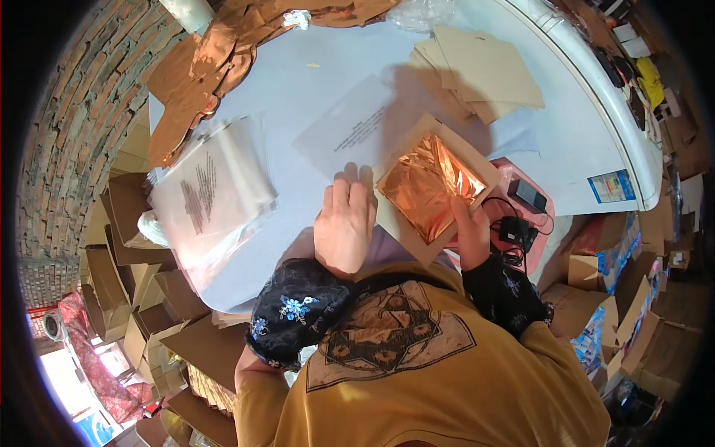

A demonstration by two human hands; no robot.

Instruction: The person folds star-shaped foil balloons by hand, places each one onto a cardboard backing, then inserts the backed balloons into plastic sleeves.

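Observation:
My right hand (472, 232) grips a cardboard sheet (430, 252) by its right edge, thumb on top and the other fingers hidden beneath. Shiny, crinkled copper-coloured foil (426, 185) lies on that sheet. My left hand (344, 227) rests palm down on the pale table, fingers stretched out and close together, holding nothing that I can see. Just beyond its fingertips is a clear printed plastic bag (346, 127), lying flat. Farther left sits a stack of similar plastic bags (212, 186) with dark printing.
Copper-coloured sheets (216, 63) are heaped at the far left. Cardboard sheets (491, 71) are stacked at the far right. A pink tray (542, 223) beside my right hand holds a black device (527, 195) and a cable. Cardboard boxes (112, 287) stand around the table.

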